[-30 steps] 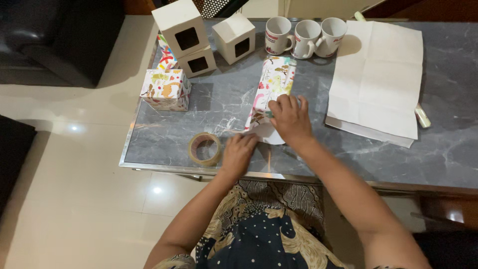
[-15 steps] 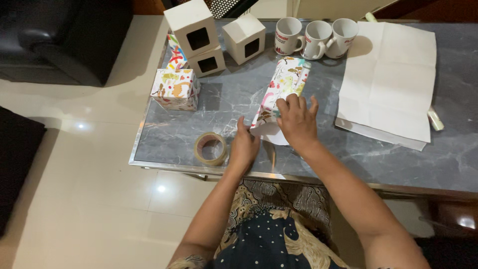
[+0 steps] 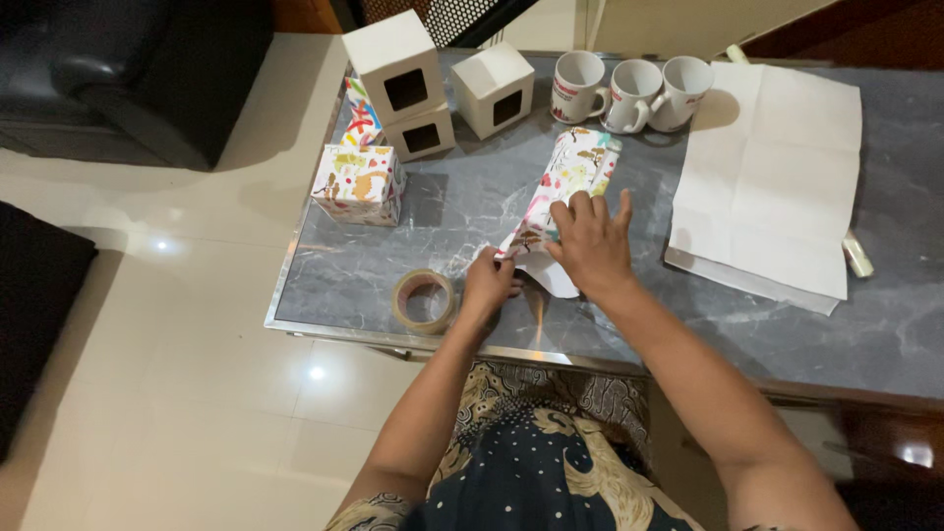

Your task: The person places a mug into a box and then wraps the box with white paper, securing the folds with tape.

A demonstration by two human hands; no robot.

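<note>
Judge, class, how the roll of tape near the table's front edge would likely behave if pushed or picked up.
The tape roll lies flat on its side on the grey marble-look table, so a push would probably slide it, not roll it. Its open ring shape suggests it is light and easy to hook. Set on edge, it might roll off the nearby rim.

Left hand (image 3: 489, 283) curled with fingertips pinched, right hand (image 3: 590, 246) flat, fingers spread, palm down

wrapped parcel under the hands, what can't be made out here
Head view only:
- Near end of the wrapped parcel: covered by the right hand.
- What the left hand pinches: hidden by its fingers.
- Contents: hidden by paper.
- Tape roll end: too small.
</note>
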